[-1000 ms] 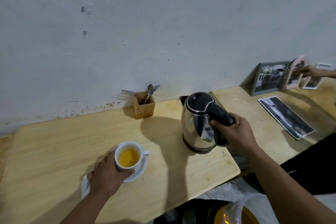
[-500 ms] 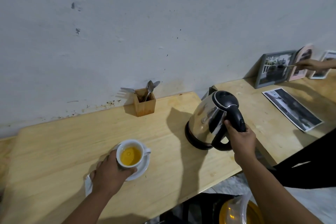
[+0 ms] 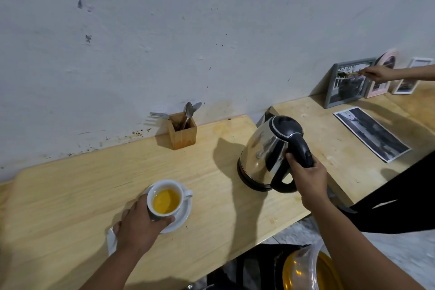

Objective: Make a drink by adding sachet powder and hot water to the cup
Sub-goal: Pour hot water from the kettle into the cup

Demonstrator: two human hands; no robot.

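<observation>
Kettle (image 3: 266, 153) tilted further right; right hand (image 3: 308, 172) grips handle, left hand (image 3: 138, 226) wraps cup (image 3: 166, 200) w/ yellow drink.

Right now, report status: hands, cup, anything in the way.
Left hand grip on cup, yellow drink inside, on saucer. Right hand grip on kettle handle, kettle tilted on table. Nothing between them.
</observation>
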